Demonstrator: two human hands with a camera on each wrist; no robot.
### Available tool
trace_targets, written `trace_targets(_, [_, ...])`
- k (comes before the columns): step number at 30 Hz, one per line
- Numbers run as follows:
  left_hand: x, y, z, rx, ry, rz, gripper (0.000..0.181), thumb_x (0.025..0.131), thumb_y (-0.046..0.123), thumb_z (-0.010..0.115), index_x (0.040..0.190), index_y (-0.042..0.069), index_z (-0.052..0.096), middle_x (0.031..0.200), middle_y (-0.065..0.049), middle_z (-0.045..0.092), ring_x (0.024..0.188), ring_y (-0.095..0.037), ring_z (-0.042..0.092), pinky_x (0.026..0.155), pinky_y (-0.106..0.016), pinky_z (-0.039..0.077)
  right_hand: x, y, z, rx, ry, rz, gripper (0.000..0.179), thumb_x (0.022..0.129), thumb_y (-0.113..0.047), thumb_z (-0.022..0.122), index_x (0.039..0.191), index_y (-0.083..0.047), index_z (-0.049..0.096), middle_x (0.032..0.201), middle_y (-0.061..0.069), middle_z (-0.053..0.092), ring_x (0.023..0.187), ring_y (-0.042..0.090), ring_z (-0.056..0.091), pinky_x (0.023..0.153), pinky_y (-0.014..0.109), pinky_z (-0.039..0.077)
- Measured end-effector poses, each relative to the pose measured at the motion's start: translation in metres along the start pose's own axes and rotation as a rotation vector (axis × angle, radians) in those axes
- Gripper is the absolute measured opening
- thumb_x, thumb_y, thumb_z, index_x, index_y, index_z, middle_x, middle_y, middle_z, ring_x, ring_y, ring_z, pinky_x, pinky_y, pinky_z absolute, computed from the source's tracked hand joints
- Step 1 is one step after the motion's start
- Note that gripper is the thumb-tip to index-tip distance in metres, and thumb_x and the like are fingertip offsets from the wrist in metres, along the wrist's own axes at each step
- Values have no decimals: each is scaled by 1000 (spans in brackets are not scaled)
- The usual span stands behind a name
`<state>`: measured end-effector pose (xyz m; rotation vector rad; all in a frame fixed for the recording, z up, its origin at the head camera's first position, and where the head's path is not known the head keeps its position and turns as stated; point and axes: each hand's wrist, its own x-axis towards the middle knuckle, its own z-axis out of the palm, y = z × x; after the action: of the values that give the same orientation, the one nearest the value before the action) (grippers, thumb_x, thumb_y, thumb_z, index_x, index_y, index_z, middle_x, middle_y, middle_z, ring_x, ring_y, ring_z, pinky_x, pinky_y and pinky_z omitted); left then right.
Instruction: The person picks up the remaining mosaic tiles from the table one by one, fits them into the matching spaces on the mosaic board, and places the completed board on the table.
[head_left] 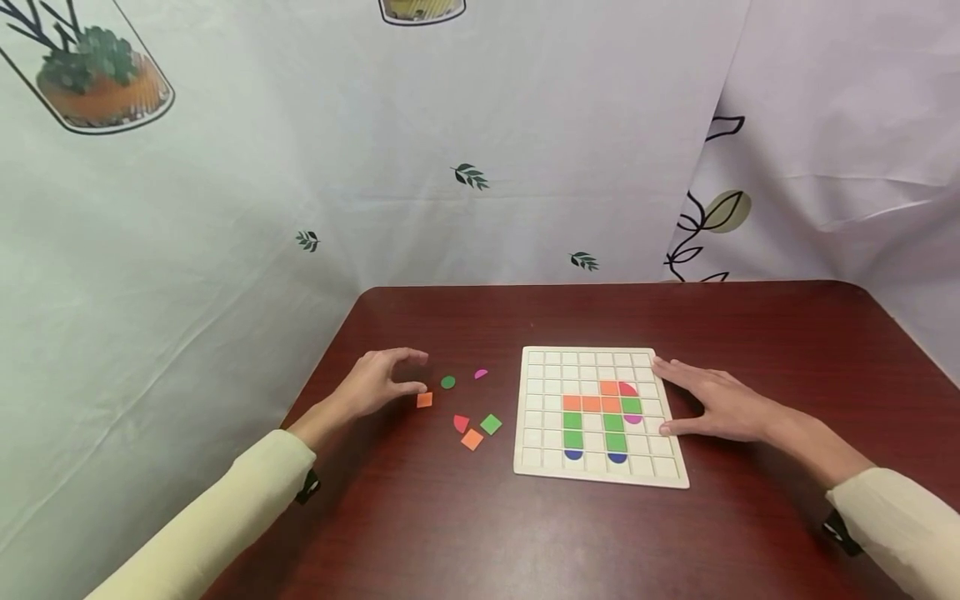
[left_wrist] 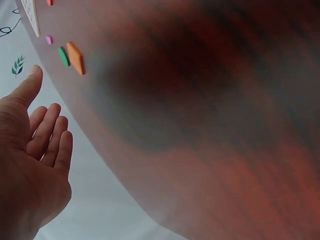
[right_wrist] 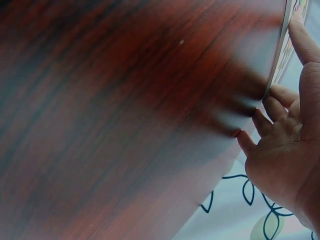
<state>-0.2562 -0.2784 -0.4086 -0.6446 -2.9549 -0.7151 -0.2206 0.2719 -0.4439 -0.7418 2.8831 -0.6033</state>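
The left hand (head_left: 381, 381), thumb and finger apart, is by an orange square (head_left: 424, 401); the right hand (head_left: 722, 406), spread, touches a grid board (head_left: 542, 437).

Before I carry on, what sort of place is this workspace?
Probably a curtained-off indoor tabletop workspace: a dark reddish-brown table, a pale, creased cloth backdrop printed with leaves behind it, and a gridded board set with coloured pieces lying on the tabletop.
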Motion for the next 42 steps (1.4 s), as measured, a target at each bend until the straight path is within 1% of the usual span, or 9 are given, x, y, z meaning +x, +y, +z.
trace_targets(4, [-6, -3, 4, -19, -16, -25, 53, 90, 24, 89, 137, 10, 70, 130, -6, 74, 127, -29, 65, 106, -56, 51, 0, 0, 0, 0, 4, -4, 113, 81, -71, 80, 162, -4, 41, 167, 23, 38, 152, 50, 32, 111, 73, 31])
trace_targets(9, [-10, -7, 8, -53, -4, -44, 48, 88, 20, 91, 131, 10, 73, 122, -4, 76, 118, -26, 69, 103, -53, 53, -1, 0, -1, -1, 6, -2, 112, 81, -71, 80, 162, -4, 41, 167, 23, 37, 152, 50, 32, 111, 73, 31])
trace_targets(12, [-12, -8, 11, -58, -6, -43, 46, 87, 20, 91, 128, 9, 74, 118, -3, 77, 113, -24, 71, 101, -51, 55, -1, 0, -1, -3, 8, -4, 112, 82, -71, 80, 162, -3, 41, 166, 23, 38, 151, 50, 33, 110, 73, 31])
trace_targets(18, [-15, -10, 16, -61, -12, -52, 39, 87, 21, 91, 122, 11, 77, 112, 2, 77, 105, -18, 72, 97, -47, 57, -1, -1, -1, -12, 15, -8, 111, 82, -70, 80, 161, -3, 42, 166, 23, 38, 151, 51, 33, 110, 74, 32])
trace_targets(21, [-17, -11, 19, -60, -11, -41, 37, 87, 19, 91, 120, 11, 77, 110, 3, 77, 102, -17, 72, 95, -46, 57, -1, -1, 0, -13, 14, -7, 111, 82, -71, 80, 162, -4, 42, 166, 23, 38, 151, 50, 33, 110, 74, 32])
trace_targets(24, [-17, -12, 21, -59, -6, -30, 36, 87, 18, 91, 119, 11, 77, 109, 3, 77, 102, -17, 72, 95, -47, 57, -1, 0, 0, -13, 11, -4, 112, 81, -72, 79, 162, -4, 42, 166, 22, 38, 151, 50, 33, 111, 73, 32])
trace_targets(31, [-19, -11, 23, -56, 7, -44, 37, 86, 19, 91, 120, 12, 77, 109, 4, 77, 103, -17, 72, 96, -45, 57, -1, 0, 0, -14, 13, -9, 112, 82, -73, 79, 162, -4, 41, 166, 22, 38, 152, 49, 33, 111, 73, 32])
trace_targets(38, [-21, -10, 25, -42, 29, -34, 36, 87, 20, 91, 120, 12, 78, 109, 4, 77, 102, -17, 73, 95, -46, 57, -1, 0, 0, -16, 10, -7, 113, 82, -73, 79, 162, -4, 41, 167, 22, 38, 152, 49, 33, 111, 73, 32])
trace_targets(42, [-22, -10, 27, -25, 43, -18, 33, 88, 20, 91, 118, 13, 79, 107, 4, 77, 101, -16, 73, 93, -45, 58, -1, 0, 0, -16, 9, -4, 113, 81, -74, 78, 162, -4, 41, 167, 22, 38, 152, 49, 33, 111, 73, 32])
